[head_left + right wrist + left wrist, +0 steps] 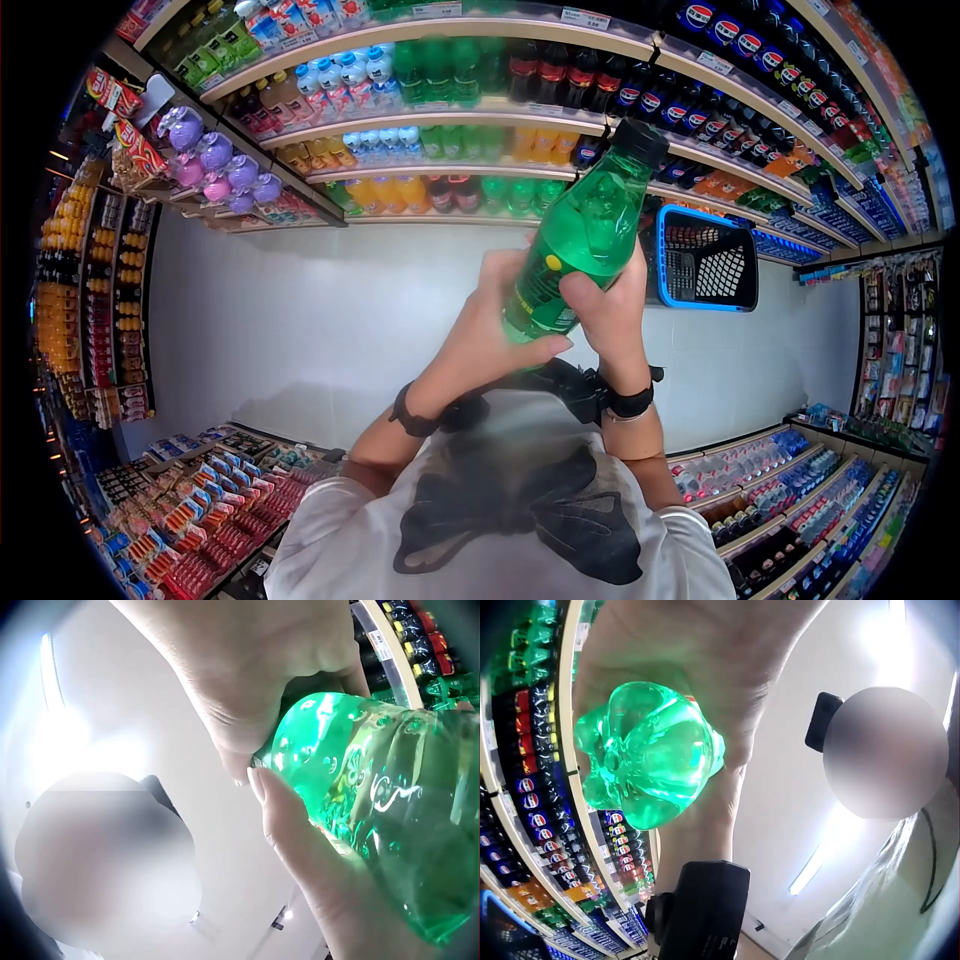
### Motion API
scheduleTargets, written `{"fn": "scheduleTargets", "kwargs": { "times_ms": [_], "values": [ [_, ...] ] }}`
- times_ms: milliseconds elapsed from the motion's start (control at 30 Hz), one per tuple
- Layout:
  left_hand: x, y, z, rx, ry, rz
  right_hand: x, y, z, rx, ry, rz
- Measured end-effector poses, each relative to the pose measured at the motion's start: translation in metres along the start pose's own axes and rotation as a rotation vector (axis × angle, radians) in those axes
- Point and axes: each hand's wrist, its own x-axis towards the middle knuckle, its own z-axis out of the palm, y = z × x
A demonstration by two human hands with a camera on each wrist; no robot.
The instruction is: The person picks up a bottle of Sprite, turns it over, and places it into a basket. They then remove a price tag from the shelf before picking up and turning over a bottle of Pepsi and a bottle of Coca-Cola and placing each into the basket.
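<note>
A green plastic soda bottle with a black cap is held in front of the chest, tilted so the cap points up and away to the right. My left hand grips its lower end, around the label's left side. On the other side my right hand holds the bottle, its thumb laid across the dark label. In the left wrist view the bottle's lobed base faces the camera. Clear green plastic fills the right part of the right wrist view, with fingers close around it.
Ahead, shelves carry rows of drinks, among them cola bottles and green bottles. A black shopping basket with a blue rim stands on the pale floor at right. Packaged snacks lie at lower left, more bottles at lower right.
</note>
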Motion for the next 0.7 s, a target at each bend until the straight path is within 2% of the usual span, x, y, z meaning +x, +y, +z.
{"fn": "scheduleTargets", "kwargs": {
  "times_ms": [67,167,267,433,567,667,700],
  "values": [
    [-0.001,-0.013,0.002,-0.046,0.047,-0.018,0.001,-0.004,0.003,-0.022,0.041,0.019],
    [0.002,-0.021,0.001,-0.064,0.058,-0.002,0.003,-0.005,0.002,0.043,-0.019,0.093],
    [0.003,-0.03,0.0,-0.065,0.075,0.084,0.002,-0.002,-0.004,-0.046,-0.094,0.062],
    [0.002,-0.051,0.004,-0.294,0.022,0.093,-0.004,0.004,-0.015,0.287,-0.246,0.162],
    [0.006,-0.046,0.002,-0.316,-0.106,0.089,-0.004,0.018,-0.026,0.387,-0.382,0.113],
    [0.006,-0.049,0.006,-0.258,-0.049,0.061,-0.009,0.03,-0.037,0.302,-0.282,0.06],
    [0.007,-0.047,0.006,-0.304,-0.089,0.026,-0.011,0.029,-0.037,0.287,-0.225,0.067]
  ]
}}
